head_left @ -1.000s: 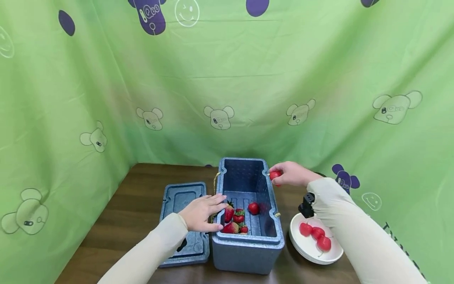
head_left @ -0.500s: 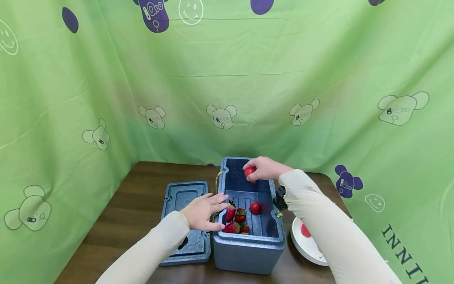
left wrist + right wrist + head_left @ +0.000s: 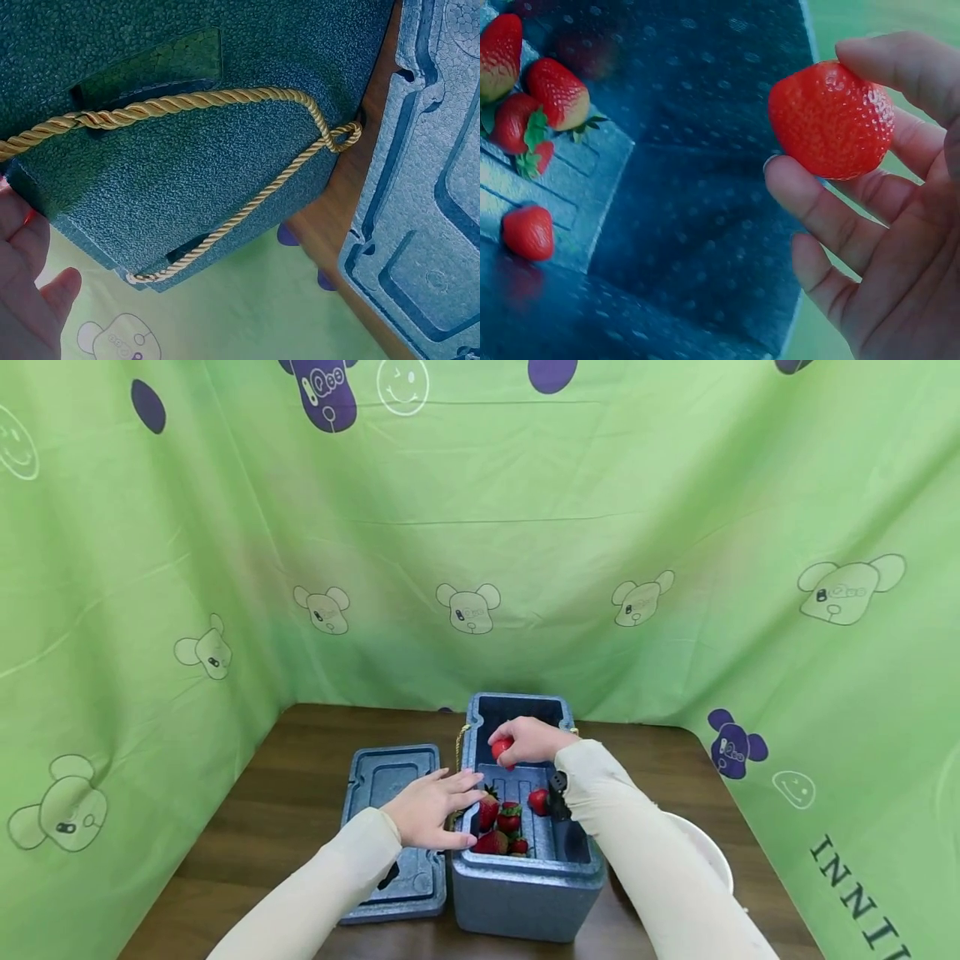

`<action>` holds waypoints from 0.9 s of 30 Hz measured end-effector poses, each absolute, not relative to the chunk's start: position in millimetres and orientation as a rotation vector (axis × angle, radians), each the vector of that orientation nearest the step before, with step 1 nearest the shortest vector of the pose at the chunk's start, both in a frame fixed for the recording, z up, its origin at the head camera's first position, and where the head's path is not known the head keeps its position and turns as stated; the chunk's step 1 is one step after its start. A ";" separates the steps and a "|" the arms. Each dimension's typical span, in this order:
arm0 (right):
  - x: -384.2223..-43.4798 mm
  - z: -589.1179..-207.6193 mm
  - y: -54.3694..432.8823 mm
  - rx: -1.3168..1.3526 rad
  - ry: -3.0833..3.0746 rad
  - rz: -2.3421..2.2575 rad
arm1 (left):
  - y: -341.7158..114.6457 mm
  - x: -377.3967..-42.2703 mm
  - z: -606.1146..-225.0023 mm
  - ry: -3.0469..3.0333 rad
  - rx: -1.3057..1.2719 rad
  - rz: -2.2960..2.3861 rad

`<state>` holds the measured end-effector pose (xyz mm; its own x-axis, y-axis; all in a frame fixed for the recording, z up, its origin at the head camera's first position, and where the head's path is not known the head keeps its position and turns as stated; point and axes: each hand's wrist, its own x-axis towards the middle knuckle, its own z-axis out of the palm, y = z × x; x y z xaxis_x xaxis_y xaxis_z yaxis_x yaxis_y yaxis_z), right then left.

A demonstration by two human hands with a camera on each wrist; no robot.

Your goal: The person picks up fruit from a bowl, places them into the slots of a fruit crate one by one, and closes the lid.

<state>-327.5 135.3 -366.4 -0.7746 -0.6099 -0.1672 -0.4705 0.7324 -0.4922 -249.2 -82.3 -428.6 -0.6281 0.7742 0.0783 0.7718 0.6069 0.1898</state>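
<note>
A blue-grey foam box [image 3: 517, 902] stands uncovered on the table. Over its inside, towards the far half, my right hand [image 3: 531, 739] pinches a red strawberry [image 3: 832, 120] between thumb and fingers. Several strawberries [image 3: 559, 94] with green leaves lie on the box floor at the near left. One red strawberry [image 3: 529, 232] lies apart from them. My left hand [image 3: 429, 808] rests on the left rim of the box with its fingers spread. In the left wrist view, a gold twisted rope [image 3: 187, 103] runs along the box's outer side, and part of the left hand shows.
The box's lid [image 3: 401, 860] lies flat on the wooden table [image 3: 247, 810], left of the box. A white plate [image 3: 712, 852] stands at the right, mostly hidden by my right sleeve. A green printed curtain [image 3: 525, 552] hangs behind and around the table.
My right hand has carried the strawberry leftwards from outside the box's right rim to over its inside. The right sleeve now covers much of the plate. The left hand has stayed put.
</note>
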 end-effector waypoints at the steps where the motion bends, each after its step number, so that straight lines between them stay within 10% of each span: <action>1: -327.8 -369.0 133.7 -0.834 2.611 -0.620 | -82.8 -249.3 -429.0 2.807 1.350 0.320; 27: -332.4 -417.3 123.3 -0.841 2.574 -0.590 | -84.8 -250.7 -430.5 2.805 1.363 0.328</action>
<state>-332.4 123.3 -417.3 -0.7543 -0.6214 -0.2118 -0.4673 0.7347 -0.4917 -250.7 -84.8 -430.5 -0.6222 0.7782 0.0860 0.7770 0.6003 0.1895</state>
